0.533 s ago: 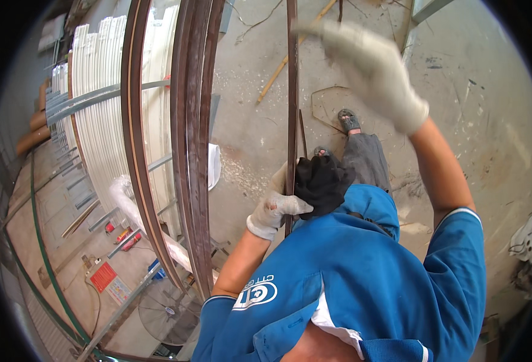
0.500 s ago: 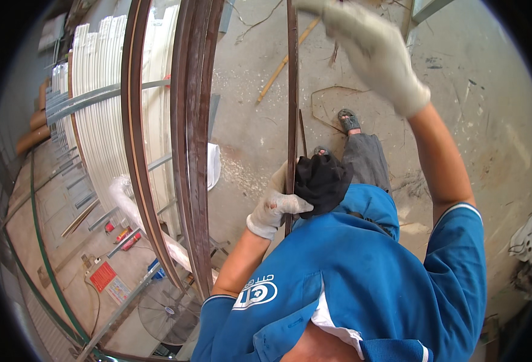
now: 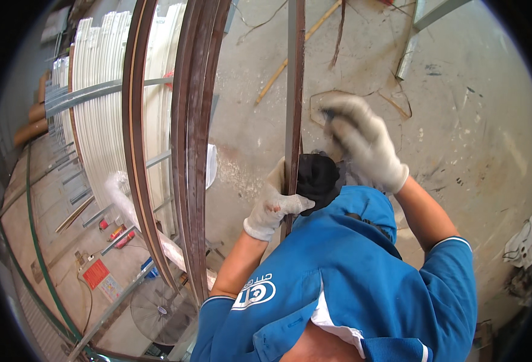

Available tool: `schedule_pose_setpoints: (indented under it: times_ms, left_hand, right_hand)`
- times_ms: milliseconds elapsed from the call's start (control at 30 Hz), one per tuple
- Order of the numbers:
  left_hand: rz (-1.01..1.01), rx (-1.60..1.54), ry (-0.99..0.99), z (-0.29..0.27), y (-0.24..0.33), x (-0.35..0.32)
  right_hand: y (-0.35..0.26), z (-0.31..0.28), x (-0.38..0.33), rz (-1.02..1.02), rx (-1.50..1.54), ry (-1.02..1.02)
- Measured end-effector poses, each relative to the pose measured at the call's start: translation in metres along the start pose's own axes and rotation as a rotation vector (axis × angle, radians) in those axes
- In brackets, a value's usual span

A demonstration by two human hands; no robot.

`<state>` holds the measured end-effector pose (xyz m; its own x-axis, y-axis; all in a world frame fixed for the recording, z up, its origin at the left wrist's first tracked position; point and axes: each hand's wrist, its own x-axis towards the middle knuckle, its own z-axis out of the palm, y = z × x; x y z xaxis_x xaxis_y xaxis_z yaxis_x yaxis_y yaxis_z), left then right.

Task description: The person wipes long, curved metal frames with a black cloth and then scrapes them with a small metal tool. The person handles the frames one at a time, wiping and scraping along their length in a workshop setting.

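Note:
A white knitted glove covers my left hand [image 3: 272, 208], which is closed around a long dark brown bar [image 3: 294, 78] with a greyish side face. The bar runs upright through the picture, away from my body. Bunched black cloth [image 3: 317, 181] lies against the bar, under my left thumb. My right hand [image 3: 368, 145], also in a white glove, hovers to the right of bar and cloth, apart from both. Motion smears its fingers, and a dark patch by the fingertips is too blurred to name.
More brown bars [image 3: 193, 120] stretch along the left, with stacked white strips [image 3: 100, 90] beyond them on grey metal supports. A fan [image 3: 162, 311] stands lower left. On the floor lie a yellowish stick [image 3: 272, 78] and a metal profile [image 3: 408, 54].
My right hand has come down toward me from far along the bar. More of the bar's greyish side face shows now. The left hand keeps its hold in nearly the same place.

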<state>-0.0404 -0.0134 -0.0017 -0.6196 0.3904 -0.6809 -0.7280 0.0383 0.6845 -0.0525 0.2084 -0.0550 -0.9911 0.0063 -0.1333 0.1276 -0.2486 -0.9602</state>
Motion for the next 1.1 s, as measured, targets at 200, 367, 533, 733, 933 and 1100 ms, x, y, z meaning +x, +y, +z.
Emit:
schedule_pose_setpoints:
  times_ms: [200,367,533,733,933,1100]
  left_hand:
    - [0.038,0.228,0.081,0.006,0.011,-0.004]
    - [0.113,0.281,0.109,0.011,0.014,-0.006]
    - [0.082,0.350,0.208,0.010,0.011,-0.009]
    - [0.184,0.146,0.118,0.010,0.005,-0.011]
    - [0.134,0.226,0.153,0.010,0.007,-0.011]
    - [0.090,0.284,0.185,0.010,0.007,-0.010]
  right_hand:
    - [-0.010,-0.012,0.054,-0.050,0.043,0.264]
    - [-0.026,0.001,0.086,-0.190,0.018,0.298]
    - [-0.033,0.003,0.106,-0.132,-0.022,0.311]
    - [-0.038,0.000,0.100,-0.040,0.134,0.253]
    - [-0.036,-0.012,0.082,0.040,0.136,0.179]
    - [-0.026,-0.013,0.095,-0.273,-0.094,0.299]
